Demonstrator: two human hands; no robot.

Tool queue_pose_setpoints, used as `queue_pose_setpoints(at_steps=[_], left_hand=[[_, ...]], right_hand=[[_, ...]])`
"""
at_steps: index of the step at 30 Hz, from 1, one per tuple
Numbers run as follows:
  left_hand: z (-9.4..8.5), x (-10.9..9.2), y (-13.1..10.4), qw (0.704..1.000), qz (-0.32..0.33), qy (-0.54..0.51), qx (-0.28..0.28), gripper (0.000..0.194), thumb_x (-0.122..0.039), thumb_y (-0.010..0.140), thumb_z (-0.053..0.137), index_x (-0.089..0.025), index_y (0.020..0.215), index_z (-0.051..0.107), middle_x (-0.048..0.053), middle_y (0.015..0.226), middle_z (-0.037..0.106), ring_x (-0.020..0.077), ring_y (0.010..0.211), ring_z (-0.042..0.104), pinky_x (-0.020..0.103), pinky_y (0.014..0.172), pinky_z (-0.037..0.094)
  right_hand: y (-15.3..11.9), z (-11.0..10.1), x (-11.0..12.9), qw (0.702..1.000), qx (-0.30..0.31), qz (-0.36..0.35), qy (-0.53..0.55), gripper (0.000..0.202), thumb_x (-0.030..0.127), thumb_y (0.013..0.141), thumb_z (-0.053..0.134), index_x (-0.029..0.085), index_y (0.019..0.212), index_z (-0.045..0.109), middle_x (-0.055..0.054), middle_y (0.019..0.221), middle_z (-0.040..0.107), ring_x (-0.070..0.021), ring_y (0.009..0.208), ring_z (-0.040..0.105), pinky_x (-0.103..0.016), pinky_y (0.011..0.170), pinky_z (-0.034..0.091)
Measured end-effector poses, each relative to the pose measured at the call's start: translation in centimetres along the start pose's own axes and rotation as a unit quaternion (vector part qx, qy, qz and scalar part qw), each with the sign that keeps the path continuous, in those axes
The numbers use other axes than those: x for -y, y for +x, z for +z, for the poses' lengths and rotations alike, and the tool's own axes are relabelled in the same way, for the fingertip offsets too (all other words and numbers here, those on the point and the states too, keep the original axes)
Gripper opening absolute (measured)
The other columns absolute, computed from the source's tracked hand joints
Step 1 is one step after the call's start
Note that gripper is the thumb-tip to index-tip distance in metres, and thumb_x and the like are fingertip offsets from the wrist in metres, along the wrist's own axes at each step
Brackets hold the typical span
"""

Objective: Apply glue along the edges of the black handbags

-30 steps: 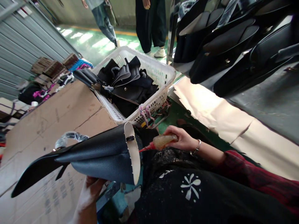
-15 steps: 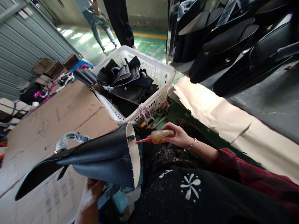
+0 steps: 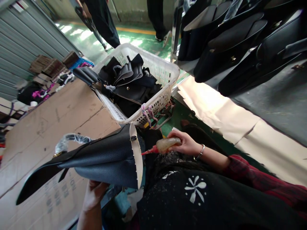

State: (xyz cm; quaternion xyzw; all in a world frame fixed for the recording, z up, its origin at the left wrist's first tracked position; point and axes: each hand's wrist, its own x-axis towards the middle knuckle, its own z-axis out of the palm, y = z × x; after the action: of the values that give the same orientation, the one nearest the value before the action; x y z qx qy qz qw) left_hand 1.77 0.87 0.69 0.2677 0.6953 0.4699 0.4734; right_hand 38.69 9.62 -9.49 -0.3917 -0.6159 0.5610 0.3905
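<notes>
My left hand (image 3: 96,190) grips a black leather handbag (image 3: 103,156) from beneath; part of its fingers is hidden under the leather. The bag lies on its side, its pale base (image 3: 137,159) facing right and its flap hanging to the left. Clear plastic wraps its handle (image 3: 69,141). In my right hand (image 3: 184,143) is a squeeze glue bottle (image 3: 166,145), fingers closed round its yellowish body. Its red nozzle points left, with the tip at or very near the right edge of the base; contact is hard to make out.
Beyond the bag stands a white plastic basket (image 3: 165,76) heaped with black bag pieces. Cardboard (image 3: 72,105) covers the table at left. Several black bags (image 3: 223,54) sit on a rack at right, above brown paper (image 3: 216,108). People's legs (image 3: 103,22) show at the back.
The nozzle tip has moved down along the edge of the base, my right hand shifting slightly right and down. My left hand still holds the bag. People in the background have walked.
</notes>
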Motion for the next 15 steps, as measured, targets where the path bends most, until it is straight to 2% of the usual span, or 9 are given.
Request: queue_pose_setpoints(at_steps=[3, 7, 9, 15], left_hand=[[-0.2, 0.4, 0.0, 1.000, 0.013, 0.020, 0.012, 0.024, -0.022, 0.031, 0.088, -0.020, 0.049, 0.071, 0.002, 0.054, 0.067, 0.0161, 0.054, 0.058, 0.026, 0.056, 0.051], [-0.2, 0.8, -0.2, 0.999, 0.036, 0.026, 0.021, 0.026, -0.026, 0.031, 0.088, -0.019, 0.041, 0.065, 0.002, 0.045, 0.059, 0.0154, 0.046, 0.051, 0.028, 0.049, 0.048], [-0.4, 1.1, -0.2, 0.999, 0.039, 0.024, 0.023, 0.027, -0.026, 0.033, 0.088, -0.019, 0.041, 0.063, 0.001, 0.043, 0.056, 0.0151, 0.045, 0.049, 0.028, 0.046, 0.047], [-0.8, 1.6, -0.1, 0.998, 0.055, 0.012, 0.041, 0.027, -0.027, 0.036, 0.090, -0.019, 0.045, 0.065, 0.002, 0.048, 0.060, 0.0148, 0.048, 0.052, 0.026, 0.048, 0.048]], right_hand=[[0.2, -0.2, 0.1, 0.999, -0.045, -0.016, -0.005, 0.039, 0.041, 0.069, 0.081, 0.021, 0.096, 0.061, -0.003, 0.087, 0.063, -0.0179, 0.075, 0.060, -0.028, 0.065, 0.050], [0.9, -0.1, 0.1, 0.997, -0.077, -0.008, 0.024, 0.045, 0.045, 0.066, 0.083, 0.022, 0.097, 0.060, -0.002, 0.088, 0.062, -0.0176, 0.073, 0.059, -0.028, 0.063, 0.049], [1.4, 0.1, 0.1, 0.996, -0.080, 0.004, 0.037, 0.046, 0.045, 0.065, 0.083, 0.022, 0.097, 0.059, -0.002, 0.087, 0.062, -0.0171, 0.071, 0.058, -0.028, 0.062, 0.048], [2.0, 0.6, 0.1, 0.995, -0.052, 0.041, 0.076, 0.045, 0.042, 0.064, 0.082, 0.022, 0.096, 0.057, 0.000, 0.083, 0.060, -0.0157, 0.069, 0.057, -0.028, 0.062, 0.049]])
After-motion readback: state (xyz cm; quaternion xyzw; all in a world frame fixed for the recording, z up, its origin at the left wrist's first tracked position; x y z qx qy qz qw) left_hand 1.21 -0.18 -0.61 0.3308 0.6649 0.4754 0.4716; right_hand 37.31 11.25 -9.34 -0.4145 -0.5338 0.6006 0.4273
